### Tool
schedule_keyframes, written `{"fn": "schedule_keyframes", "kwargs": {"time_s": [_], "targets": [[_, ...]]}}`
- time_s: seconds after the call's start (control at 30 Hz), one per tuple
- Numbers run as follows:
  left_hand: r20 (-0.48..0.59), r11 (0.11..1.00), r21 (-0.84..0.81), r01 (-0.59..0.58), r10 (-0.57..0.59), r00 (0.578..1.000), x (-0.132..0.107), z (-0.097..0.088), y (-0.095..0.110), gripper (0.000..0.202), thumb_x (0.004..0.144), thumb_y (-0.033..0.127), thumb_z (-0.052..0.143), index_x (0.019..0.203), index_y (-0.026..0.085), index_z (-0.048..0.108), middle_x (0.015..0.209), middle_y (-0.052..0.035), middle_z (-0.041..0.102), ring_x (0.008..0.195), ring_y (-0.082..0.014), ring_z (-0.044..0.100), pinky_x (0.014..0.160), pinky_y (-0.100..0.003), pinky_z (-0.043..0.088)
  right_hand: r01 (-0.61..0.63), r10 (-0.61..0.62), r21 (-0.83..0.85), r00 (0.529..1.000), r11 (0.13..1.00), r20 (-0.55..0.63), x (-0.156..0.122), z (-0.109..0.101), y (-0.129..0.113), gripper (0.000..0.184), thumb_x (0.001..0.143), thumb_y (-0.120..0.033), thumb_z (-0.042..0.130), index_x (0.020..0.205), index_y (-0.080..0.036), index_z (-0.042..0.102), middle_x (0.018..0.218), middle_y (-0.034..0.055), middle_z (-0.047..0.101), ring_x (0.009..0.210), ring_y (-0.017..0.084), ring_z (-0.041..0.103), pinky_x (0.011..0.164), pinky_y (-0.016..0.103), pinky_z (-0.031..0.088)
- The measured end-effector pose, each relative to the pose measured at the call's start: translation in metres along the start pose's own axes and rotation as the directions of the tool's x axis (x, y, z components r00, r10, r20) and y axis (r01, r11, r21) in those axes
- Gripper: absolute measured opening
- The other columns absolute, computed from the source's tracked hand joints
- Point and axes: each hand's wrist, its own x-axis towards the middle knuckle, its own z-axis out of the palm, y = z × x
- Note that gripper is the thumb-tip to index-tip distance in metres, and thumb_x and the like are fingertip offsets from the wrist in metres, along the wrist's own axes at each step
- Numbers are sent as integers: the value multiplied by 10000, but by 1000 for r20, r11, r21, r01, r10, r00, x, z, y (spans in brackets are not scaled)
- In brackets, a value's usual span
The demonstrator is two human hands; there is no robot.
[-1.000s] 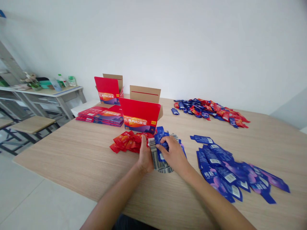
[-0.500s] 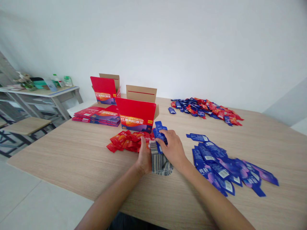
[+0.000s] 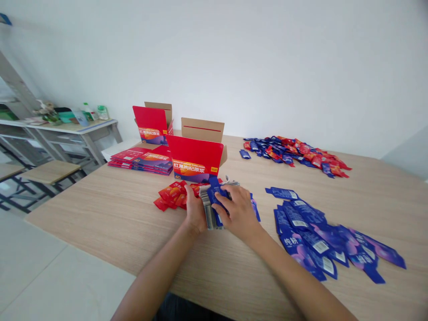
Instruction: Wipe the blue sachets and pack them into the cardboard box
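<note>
My left hand [image 3: 195, 209] is closed against the left side of a grey striped bundle [image 3: 207, 210], thumb pointing up. The bundle looks like many thin layers stacked edge-on; its exact kind is unclear. A blue sachet [image 3: 214, 196] lies across its top, and my right hand [image 3: 239, 209] presses its curled fingers onto that sachet. Part of another blue sachet [image 3: 254, 208] shows beyond the right hand. Red sachets [image 3: 172, 195] are heaped just left of and behind my left hand. Right behind them stands an open red carton [image 3: 195, 158] with raised flaps.
Another open red carton [image 3: 150, 127] stands behind flat folded cartons [image 3: 143, 159] at left. Blue sachets [image 3: 307, 232] spread over the table at right. A mixed red and blue sachet pile [image 3: 294, 154] lies near the wall. A stool [image 3: 53, 171] and side desk [image 3: 70, 129] are beyond the left edge.
The view has shifted slightly left. The striped bundle has tilted, so its far edge and a blue sachet show behind my right hand. My right fingers have spread down over the top sachet.
</note>
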Motion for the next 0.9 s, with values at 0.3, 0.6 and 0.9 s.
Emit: {"fn": "schedule_keyframes", "kwargs": {"time_s": [0.3, 0.6, 0.9], "targets": [[-173, 998, 36, -54, 59, 983, 2, 1, -18, 1009, 884, 852, 134, 1318, 88, 630, 1118, -178, 741, 1116, -318, 688, 994, -430, 531, 29, -12, 109, 989, 994, -148, -8, 18, -5, 298, 1050, -221, 439, 1159, -175, 713, 1084, 129, 684, 989, 250, 650, 899, 429, 576], [-130, 1000, 4, -21, 22, 991, 5, -2, -33, 916, 921, 808, 199, 1379, 123, 600, 1215, -165, 727, 1233, -328, 641, 1121, -462, 425, -58, 120, 258, 965, 964, -232, -6, 20, 4, 295, 1064, -280, 442, 1143, -205, 716, 1070, 101, 725, 1028, 235, 694, 949, 436, 585], [-118, 999, 14, -49, 50, 992, -2, 1, -15, 1076, 848, 889, 113, 1348, 86, 625, 1237, -196, 718, 1264, -372, 614, 1115, -486, 426, -59, 88, 288, 992, 956, -88, -13, 21, -7, 451, 1058, -417, 456, 1393, -136, 568, 1353, 190, 661, 1275, 284, 629, 1054, 479, 543]]}}
